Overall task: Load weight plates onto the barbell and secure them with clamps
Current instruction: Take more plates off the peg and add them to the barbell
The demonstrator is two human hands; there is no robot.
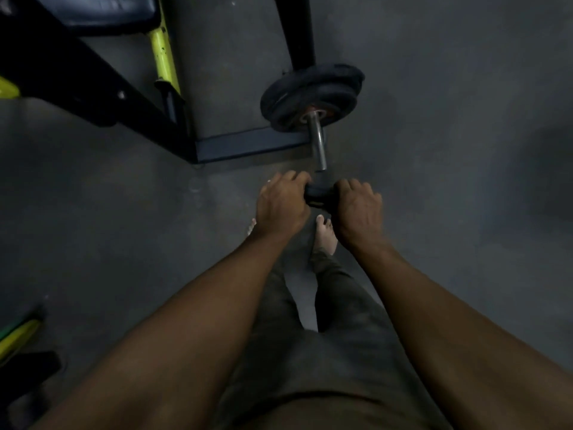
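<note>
A steel barbell sleeve [318,141] points toward me from a stack of black weight plates [313,96] that sit on it near the bench frame. At the sleeve's near end a black clamp [319,193] sits around the bar. My left hand [283,204] grips the clamp's left side and my right hand [359,206] grips its right side, fingers curled over it. A stretch of bare sleeve separates the clamp from the plates. The clamp's underside is hidden by my hands.
A bench with a black pad [99,10] and black and yellow-green frame [164,54] stands at upper left, its dark base bar [251,144] beside the plates. A black upright [299,29] rises behind them. My bare feet [325,235] stand on grey floor [449,150] below the clamp.
</note>
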